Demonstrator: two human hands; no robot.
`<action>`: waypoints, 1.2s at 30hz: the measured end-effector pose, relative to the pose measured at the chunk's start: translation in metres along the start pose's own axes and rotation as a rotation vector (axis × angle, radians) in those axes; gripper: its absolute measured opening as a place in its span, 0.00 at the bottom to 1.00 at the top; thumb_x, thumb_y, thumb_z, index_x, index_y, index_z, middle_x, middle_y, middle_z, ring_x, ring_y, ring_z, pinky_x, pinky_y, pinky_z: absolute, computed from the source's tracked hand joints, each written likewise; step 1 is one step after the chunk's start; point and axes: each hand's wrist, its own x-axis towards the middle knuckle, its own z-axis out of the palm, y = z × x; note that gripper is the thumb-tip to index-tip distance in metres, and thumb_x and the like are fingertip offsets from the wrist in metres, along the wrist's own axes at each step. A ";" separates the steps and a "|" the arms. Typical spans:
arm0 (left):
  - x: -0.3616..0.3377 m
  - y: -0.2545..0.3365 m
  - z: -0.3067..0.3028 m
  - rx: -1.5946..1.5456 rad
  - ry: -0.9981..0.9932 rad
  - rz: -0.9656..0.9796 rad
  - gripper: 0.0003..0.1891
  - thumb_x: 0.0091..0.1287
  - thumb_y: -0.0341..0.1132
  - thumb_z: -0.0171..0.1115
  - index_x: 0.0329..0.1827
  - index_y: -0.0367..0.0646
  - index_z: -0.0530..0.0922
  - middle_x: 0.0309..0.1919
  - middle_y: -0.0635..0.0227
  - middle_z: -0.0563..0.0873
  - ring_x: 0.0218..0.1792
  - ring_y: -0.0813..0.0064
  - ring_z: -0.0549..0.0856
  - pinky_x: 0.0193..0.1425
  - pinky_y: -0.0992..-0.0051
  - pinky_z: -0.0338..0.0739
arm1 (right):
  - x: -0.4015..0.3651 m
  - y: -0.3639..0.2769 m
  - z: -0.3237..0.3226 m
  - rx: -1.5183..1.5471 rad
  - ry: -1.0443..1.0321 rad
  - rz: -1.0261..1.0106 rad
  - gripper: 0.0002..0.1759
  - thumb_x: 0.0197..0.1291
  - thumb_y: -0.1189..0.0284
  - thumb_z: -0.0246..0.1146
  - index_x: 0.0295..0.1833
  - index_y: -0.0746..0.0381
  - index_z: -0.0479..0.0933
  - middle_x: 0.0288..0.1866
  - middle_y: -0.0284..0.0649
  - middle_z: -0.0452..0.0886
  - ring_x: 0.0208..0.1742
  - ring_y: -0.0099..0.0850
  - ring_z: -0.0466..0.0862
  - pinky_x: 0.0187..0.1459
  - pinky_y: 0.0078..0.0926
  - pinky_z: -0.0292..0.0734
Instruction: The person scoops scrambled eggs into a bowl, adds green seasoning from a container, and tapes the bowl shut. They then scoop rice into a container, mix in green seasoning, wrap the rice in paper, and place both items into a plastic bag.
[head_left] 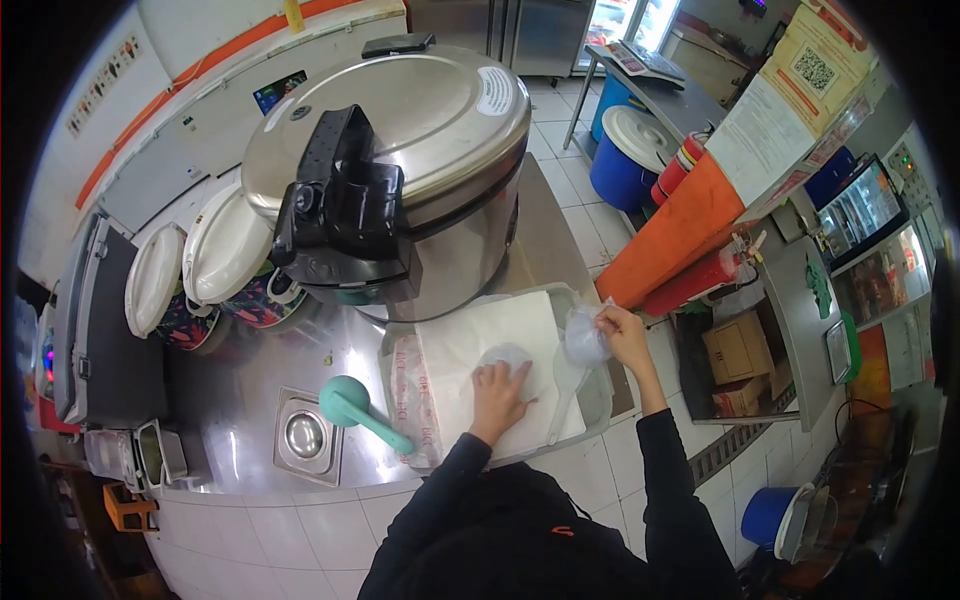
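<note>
My left hand (497, 402) lies with its fingers spread over a small clear plastic bag bundle (505, 355) on a stack of white paper sheets (450, 345). Its palm side is hidden. To the right, my right hand (626, 338) is closed, pinching the edge of a clear plastic bag (586, 338) with something whitish in it. Below that bag a white rice paddle (566, 390) rests along the tray's right side. The paper sits in a pale tray (597, 405), beside plastic packaging with red print (410, 385) at the left.
A large steel rice cooker (430, 240) with a black latch stands behind the tray. Left of it are lidded patterned pots (240, 250) and a grey cooler box (105, 330). A green ladle (350, 400) lies near a small steel pan (305, 435). An orange pillar (670, 230) rises at right.
</note>
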 end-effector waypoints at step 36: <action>-0.267 -0.383 -0.487 0.944 0.672 -1.045 0.38 0.32 0.43 0.76 0.52 0.57 0.71 0.47 0.66 0.69 0.53 0.61 0.66 0.55 0.55 0.59 | -0.129 -0.154 0.160 -0.074 -0.146 -0.142 0.10 0.46 0.82 0.53 0.36 0.63 0.74 0.52 0.47 0.66 0.58 0.46 0.64 0.59 0.39 0.54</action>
